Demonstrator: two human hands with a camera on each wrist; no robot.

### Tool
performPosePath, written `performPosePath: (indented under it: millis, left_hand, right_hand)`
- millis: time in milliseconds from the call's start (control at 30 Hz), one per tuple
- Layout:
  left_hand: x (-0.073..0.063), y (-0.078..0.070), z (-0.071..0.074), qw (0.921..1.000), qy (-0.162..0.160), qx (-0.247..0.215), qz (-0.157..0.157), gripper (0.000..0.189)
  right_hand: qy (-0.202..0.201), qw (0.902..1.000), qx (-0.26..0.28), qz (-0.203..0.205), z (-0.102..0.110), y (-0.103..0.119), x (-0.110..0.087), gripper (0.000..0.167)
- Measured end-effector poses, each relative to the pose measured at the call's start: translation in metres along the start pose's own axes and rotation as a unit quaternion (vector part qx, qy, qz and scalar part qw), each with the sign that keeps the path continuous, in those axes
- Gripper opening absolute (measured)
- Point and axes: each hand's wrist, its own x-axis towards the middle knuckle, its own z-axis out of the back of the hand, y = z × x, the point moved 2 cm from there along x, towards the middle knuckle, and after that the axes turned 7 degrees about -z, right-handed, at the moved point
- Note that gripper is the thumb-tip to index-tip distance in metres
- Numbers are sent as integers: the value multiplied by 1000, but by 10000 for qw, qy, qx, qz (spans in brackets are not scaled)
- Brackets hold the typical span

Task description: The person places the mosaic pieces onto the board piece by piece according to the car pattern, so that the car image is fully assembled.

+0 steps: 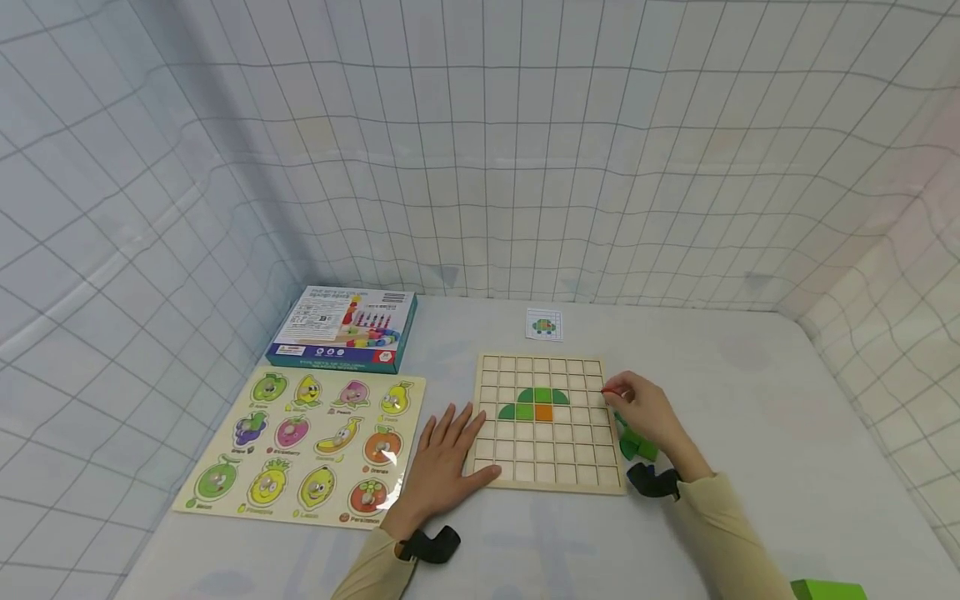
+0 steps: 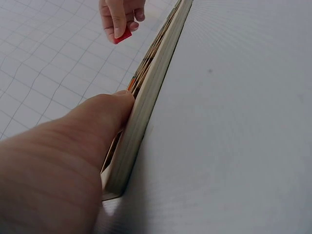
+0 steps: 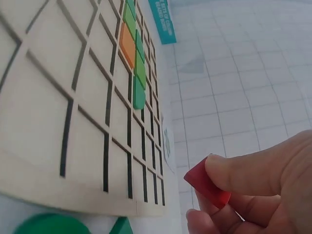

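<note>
Your R hand [image 1: 641, 408] has a small red block [image 3: 197, 176] pinched btw thumb & fingers, raised by the R edge of the pale wooden grid board [image 1: 551, 487], toward its far R corner. Your L hand [image 1: 446, 475] lies w/ fingers straight & spread, gripping nothing, thumb on the board nr its near L corner. Around mid-board: dark-green rounded tiles [image 1: 507, 412], light-green sq. tiles [image 1: 524, 412], one orange sq. tile [image 1: 543, 413]. Loose green blocks [image 1: 637, 447] sit just off the R edge, by your wrist. Small white printed card [image 1: 543, 325] lies past the far edge. Flat teal-sided cardboard box [image 1: 341, 329] is nr the bench's far L corner, w/ cream fruit-puzzle board [image 1: 242, 475] in front. Bench [image 1: 720, 367] is white; white, dark-gridded, wrinkled walls [image 1: 525, 167] rise behind & both sides.
</note>
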Motion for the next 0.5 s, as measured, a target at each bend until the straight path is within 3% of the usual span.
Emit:
performPosePath:
  millis: [300,500]
  left_hand:
    - [0,0,0,10000,2,21,3,81]
    - [0,1,0,10000,-10,-5,-21,81]
  right_hand:
    - [295,9987,253,320,-19,11,1,15]
    - [450,9977,409,303,-32,19,2,8]
